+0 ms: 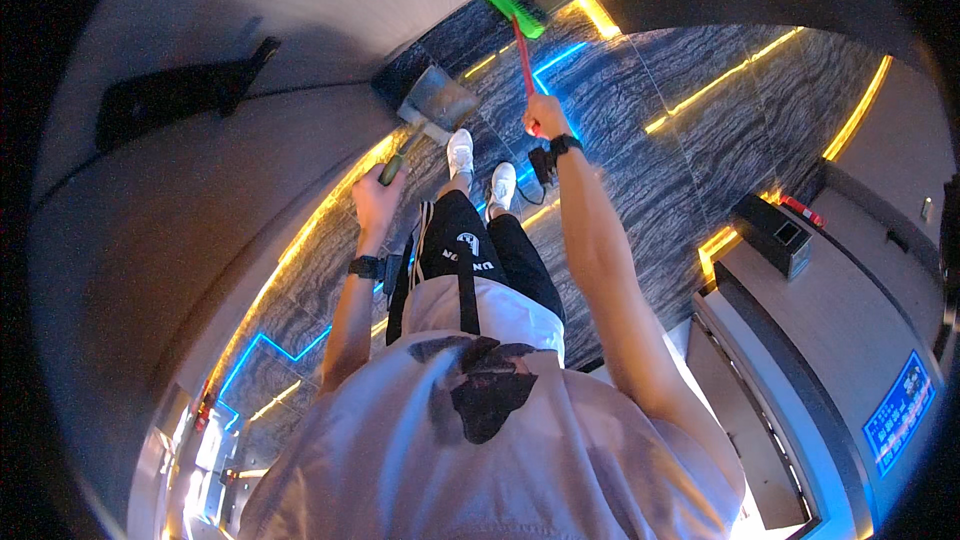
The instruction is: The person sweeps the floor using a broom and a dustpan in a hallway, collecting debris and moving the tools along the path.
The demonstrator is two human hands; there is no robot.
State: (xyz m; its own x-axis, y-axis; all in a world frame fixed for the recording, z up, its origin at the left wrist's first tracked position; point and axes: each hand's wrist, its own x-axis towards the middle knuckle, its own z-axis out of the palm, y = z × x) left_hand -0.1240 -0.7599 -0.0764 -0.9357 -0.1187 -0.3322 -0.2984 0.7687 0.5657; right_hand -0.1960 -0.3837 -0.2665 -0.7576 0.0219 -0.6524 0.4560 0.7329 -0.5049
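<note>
My right hand (pixel 546 118) is wrapped round the red handle of a small broom (pixel 524 55). The bright green bristle head lies far ahead, against the dark corner where wall and floor meet. In my left hand (pixel 376 204) is the dark green handle of a grey dustpan (pixel 442 98). Its pan is near the floor by the left wall, just ahead of my white shoes (pixel 460 152). Broom head and dustpan are apart. Any dirt in the pan is too blurred to make out.
The dark veined stone floor (pixel 640 170) carries yellow and blue light strips. A pale wall (pixel 230 170) with a black fixture (pixel 180 100) runs along my left. To the right stands a light cabinet (pixel 820 290) with a black box (pixel 772 234) on it and a blue sign (pixel 900 410).
</note>
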